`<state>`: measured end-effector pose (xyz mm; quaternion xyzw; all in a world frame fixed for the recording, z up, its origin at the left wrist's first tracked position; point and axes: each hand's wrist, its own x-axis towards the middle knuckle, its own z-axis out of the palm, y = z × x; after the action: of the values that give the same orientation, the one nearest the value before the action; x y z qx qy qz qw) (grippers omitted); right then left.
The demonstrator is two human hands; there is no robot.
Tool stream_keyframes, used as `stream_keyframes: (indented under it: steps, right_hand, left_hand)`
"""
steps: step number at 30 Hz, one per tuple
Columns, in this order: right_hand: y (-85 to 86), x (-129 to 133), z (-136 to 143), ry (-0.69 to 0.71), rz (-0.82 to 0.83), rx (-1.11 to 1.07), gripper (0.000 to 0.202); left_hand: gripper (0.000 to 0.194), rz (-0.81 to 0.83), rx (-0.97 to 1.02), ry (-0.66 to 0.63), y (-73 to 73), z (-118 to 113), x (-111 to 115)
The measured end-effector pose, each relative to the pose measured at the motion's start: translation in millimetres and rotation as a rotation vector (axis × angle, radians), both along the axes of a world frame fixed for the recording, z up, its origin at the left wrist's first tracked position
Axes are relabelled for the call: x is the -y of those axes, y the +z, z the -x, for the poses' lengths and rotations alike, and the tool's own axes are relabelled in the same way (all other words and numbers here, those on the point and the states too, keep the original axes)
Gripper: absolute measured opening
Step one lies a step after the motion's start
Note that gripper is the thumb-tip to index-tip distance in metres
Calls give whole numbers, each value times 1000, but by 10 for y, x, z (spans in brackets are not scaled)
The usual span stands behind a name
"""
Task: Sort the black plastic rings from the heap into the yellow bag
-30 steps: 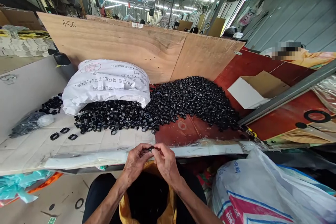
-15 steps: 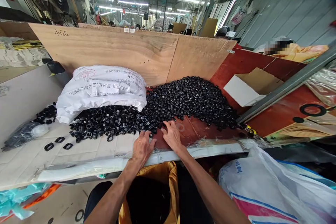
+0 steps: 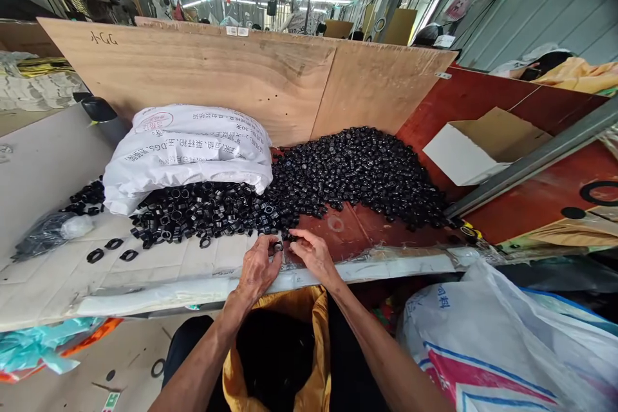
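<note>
My left hand (image 3: 259, 265) is at the table's front edge, its thumb and fingers closed on a small black ring (image 3: 277, 246). Close beside it on the right, my right hand (image 3: 313, 255) pinches a small dark piece (image 3: 291, 238) at its fingertips. Behind my left hand lies a heap of black rings (image 3: 193, 209), partly under a white printed sack (image 3: 197, 151). A larger pile of small black parts (image 3: 362, 170) spreads over the red board to the right. Below my wrists an orange-yellow bag (image 3: 321, 335) hangs open, dark inside.
Plywood boards (image 3: 217, 71) wall off the back. An open cardboard box (image 3: 458, 154) leans at the right by a slanting metal bar (image 3: 531, 161). A white sack (image 3: 449, 322) stands at the lower right. Three loose rings lie at the left.
The view has tilted down and shifted slightly. My fingers have drawn back from the heap's edge, and a ring now shows in my left hand and a dark piece at my right fingertips.
</note>
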<state>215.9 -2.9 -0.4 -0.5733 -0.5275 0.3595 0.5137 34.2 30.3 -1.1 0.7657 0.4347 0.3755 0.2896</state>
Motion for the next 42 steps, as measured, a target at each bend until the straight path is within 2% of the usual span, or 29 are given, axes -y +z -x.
stream_keyframes:
  steps: [4,9,12,15,18,22,25,28,36,42]
  right_hand:
    - [56,68,97,34,101,-167,36]
    - [146,84,127,-21,20,-109,24]
    - [136,88,126,-21,60,-156,26]
    - [108,93,123,-80,110,-226,31]
    - [123,107,109,-77,98,-183,30]
    - [185,142,89,23,-23,-107,27]
    - [194,157,99,26,-81,-126,25]
    - [163,151,122,-26,-59,-122,23]
    - [70,102,135,-24,-114,-27,19]
    - [119,112,148,-54,-107,186,24]
  left_hand:
    - [26,66,122,-26,11,5,-35]
    - [27,167,203,-62,49,6,-43]
    - [23,136,213,-99,86,20,-21]
    - [14,68,258,-124,119,37,-4]
    - [7,82,319,-100,139,49,6]
    - [12,195,351,-131,143,43,16]
    - [12,331,433,-160,123,27,18]
    - [32,406,475,-191,100,18,16]
    - [24,390,466,-253,56,28,22]
    - [19,214,349,-255,149,49,28]
